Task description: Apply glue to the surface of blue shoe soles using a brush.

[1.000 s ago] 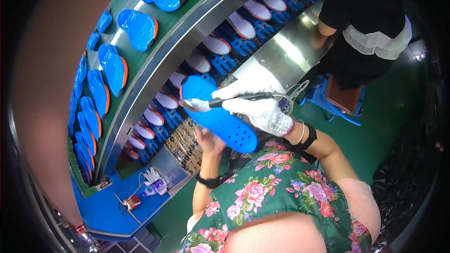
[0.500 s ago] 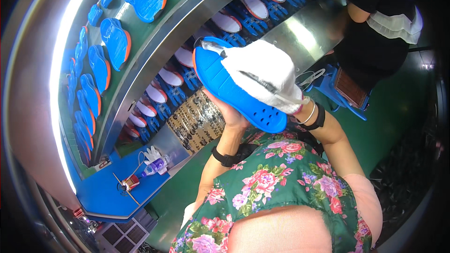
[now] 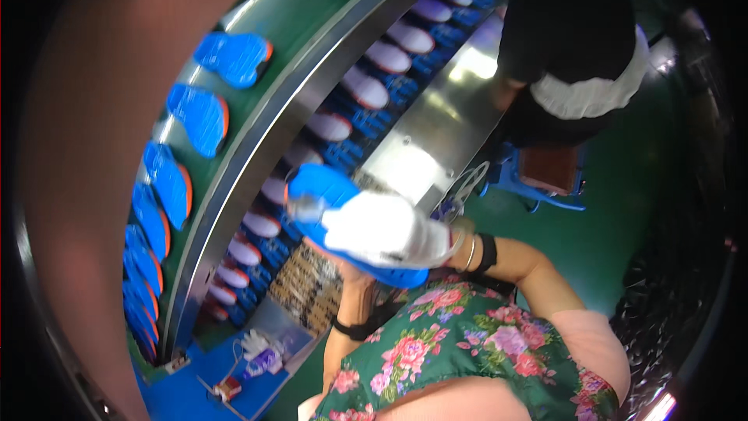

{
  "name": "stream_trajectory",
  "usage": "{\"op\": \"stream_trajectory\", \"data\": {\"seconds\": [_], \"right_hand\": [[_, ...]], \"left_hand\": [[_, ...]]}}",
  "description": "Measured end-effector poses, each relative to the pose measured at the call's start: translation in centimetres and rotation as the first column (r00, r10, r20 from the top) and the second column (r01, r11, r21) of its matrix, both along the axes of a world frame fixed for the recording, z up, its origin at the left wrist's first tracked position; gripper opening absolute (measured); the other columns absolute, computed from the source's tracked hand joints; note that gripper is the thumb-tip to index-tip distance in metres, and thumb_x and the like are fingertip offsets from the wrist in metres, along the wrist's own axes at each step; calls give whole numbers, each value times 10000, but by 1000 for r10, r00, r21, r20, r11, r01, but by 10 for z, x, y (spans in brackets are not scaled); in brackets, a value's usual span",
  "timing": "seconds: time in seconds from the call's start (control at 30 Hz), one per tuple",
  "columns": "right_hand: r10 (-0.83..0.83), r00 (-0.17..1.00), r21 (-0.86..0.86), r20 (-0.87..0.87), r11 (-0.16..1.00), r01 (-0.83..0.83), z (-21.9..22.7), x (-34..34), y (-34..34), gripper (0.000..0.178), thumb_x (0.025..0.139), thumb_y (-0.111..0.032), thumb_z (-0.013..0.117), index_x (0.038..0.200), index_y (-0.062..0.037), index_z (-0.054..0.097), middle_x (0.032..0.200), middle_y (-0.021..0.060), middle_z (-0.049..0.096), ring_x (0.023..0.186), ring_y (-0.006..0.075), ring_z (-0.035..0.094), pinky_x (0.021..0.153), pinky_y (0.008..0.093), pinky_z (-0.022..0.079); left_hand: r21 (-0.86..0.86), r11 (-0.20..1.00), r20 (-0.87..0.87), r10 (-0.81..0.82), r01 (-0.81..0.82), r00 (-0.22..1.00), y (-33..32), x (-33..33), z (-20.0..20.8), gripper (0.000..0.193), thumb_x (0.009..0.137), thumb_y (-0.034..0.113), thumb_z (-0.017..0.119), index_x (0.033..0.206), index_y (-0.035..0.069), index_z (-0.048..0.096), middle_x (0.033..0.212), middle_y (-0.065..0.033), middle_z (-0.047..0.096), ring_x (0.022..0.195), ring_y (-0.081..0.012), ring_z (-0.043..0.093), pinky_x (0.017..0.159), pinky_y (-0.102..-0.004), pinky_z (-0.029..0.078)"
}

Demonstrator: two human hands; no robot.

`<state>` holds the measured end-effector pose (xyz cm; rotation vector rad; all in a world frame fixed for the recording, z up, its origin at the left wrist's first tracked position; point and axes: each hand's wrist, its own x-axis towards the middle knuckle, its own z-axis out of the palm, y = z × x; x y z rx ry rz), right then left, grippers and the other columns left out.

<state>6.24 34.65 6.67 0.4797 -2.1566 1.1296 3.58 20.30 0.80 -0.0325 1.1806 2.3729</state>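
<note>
A blue shoe sole with an orange edge lies tilted in front of me, its upper end towards the racks. My bare left hand grips it from beneath, its fingers mostly hidden by the sole. Over the sole's face is my right hand in a white glove, closed around what looks like a brush. The brush's pale tip is at the upper part of the sole; motion blur hides whether it touches. The sole's lower end shows below the glove.
On the left, a green conveyor belt with a metal rail carries several blue soles. Beneath it stands a row of shoe uppers with pale bottoms. A blue table holds a bottle. A co-worker is near a blue stool.
My view has swung, so the sole and both hands appear lower and further left. The gloved hand has moved along the sole, covering more of its lower part.
</note>
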Motion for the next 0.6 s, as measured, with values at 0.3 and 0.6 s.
{"op": "stream_trajectory", "data": {"seconds": [0.3,0.6], "right_hand": [[-58,983,-65,-176,997,47,3,3,22,267,911,-132,700,1163,-45,710,1153,160,692,1034,313,659,834,408,544],[37,974,-295,-223,950,-104,3,2,31,219,909,-131,705,1102,-29,707,1163,131,690,1013,320,646,859,412,513]], "left_hand": [[189,963,-8,-192,190,981,-4,-24,-23,1032,880,876,188,1590,129,242,1579,-126,374,1403,-358,415,1189,-517,307],[147,943,-88,-290,300,953,18,-32,16,866,916,818,318,1359,94,491,1263,-133,611,1207,-281,587,1062,-448,452]]}}
